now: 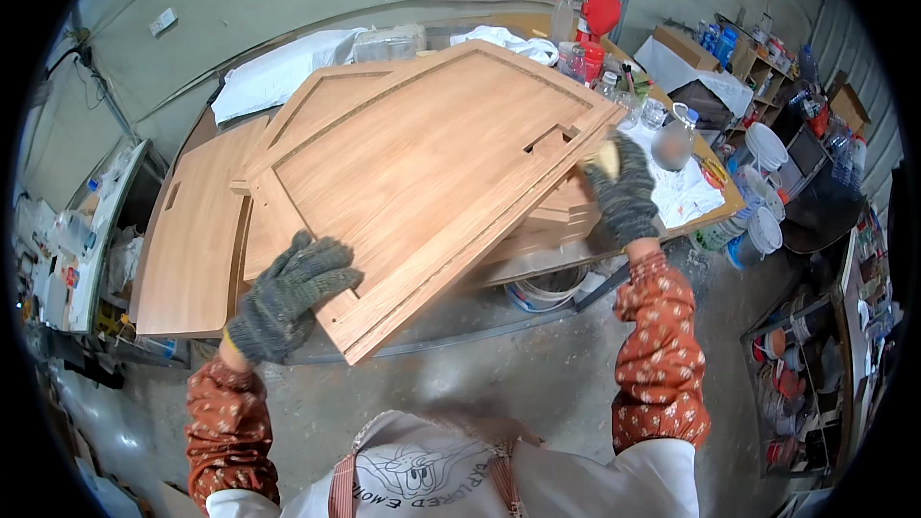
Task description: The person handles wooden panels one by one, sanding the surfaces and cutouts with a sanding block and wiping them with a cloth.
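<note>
Head view: left hand [288,299] and right hand [622,194], in knit gloves, each grip clenched on smooth, grooved wooden panel [422,173], tilted above stacked boards on table [715,216]. White buckets [767,230] beside table; contents unclear.

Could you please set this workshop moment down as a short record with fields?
Setting: workshop, seen from the head camera
Left hand: left hand in a grey knit glove, gripping the near corner of the wooden panel
Right hand: right hand in a grey knit glove, pressing a yellow sponge on the panel's right edge
Panel: light wood with a routed border, tilted, lying over other panels
Support: workbench
On bench: plastic bottles, white cloth
On floor: white buckets
</note>
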A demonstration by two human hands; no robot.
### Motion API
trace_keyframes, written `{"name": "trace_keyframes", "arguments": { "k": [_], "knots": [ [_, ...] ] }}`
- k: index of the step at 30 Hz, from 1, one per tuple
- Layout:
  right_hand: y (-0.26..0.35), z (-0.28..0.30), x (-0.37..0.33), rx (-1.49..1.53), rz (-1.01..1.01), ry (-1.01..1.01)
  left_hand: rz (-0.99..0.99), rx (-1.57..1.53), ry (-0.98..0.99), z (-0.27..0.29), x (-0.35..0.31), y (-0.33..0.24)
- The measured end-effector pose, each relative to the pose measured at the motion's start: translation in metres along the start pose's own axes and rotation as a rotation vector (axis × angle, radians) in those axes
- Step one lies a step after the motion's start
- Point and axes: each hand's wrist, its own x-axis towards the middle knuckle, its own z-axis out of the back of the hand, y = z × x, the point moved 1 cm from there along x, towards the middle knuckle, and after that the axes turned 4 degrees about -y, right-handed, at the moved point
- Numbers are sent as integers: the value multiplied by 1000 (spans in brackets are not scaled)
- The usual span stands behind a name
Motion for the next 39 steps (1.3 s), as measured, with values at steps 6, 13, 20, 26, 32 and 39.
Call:
{"name": "trace_keyframes", "arguments": {
  "k": [6, 13, 20, 26, 32, 39],
  "knots": [
    [95, -8, -66, 183, 701, 289, 211, -151, -125, -14, 17, -56],
    [3, -1, 7, 90, 113, 156, 173, 546, 41, -54, 38, -82],
    [79, 3, -71, 118, 471, 124, -8, 535, 9, -32, -10, -30],
    [84, 6, -96, 36, 605, 31, -67, 475, 27, -10, -30, 27],
    [61, 61, -73, -157, -11, -72, -87, 516, 64, 6, -41, 86],
    [96, -12, -98, -95, 597, -109, -169, 309, -193, -69, 94, -22]
  ]
}}
